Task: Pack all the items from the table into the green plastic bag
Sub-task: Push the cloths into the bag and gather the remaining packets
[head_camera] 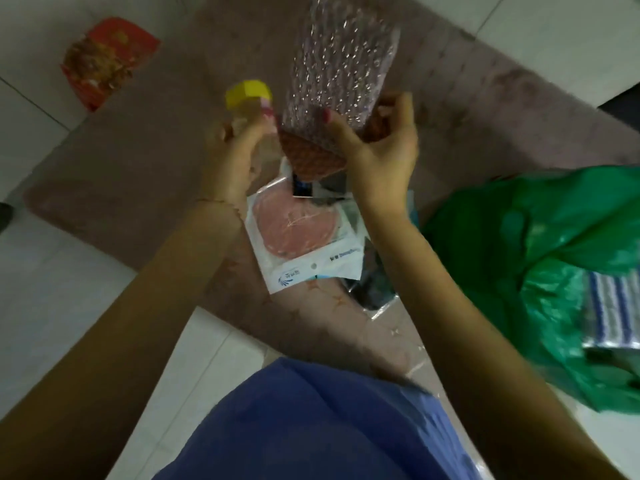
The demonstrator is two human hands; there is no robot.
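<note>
Up in front of the chest, both hands raised over the mauve mat (138, 188) on the pale tiled floor (52, 289). Left hand (230, 150) curled round a clear bottle with a yellow faceted cap (247, 95), cap poking up above the fingers, pink label just showing beside the thumb. Right hand (384, 150) pinching the lower end of a clear bubble-wrap sleeve (341, 64), thumb on the near face, fingers curled behind the far edge; sleeve standing tall above the hand, tilted a little to the right, with a reddish-brown patterned piece (311, 155) showing at its bottom, just left of the palm. Bottle and sleeve nearly touching, side by side. Directly below the 2 hands, down on the mat, a flat white packet with a round pink disc (294, 230) under its clear window, blue print along its near edge; something small and dark resting at its far end, too blurred to name. Dark, glossy wrapped goods (374, 282) just right of the packet, beneath the right forearm. Crumpled green plastic bag (519, 237) well to the right of the right hand, mouth gaping, a blue-and-white striped pack (613, 310) already lying inside. Far left on the mat, a red and orange snack packet (104, 60), well apart from the left hand. Blue garment (311, 427) filling the bottom of the view.
</note>
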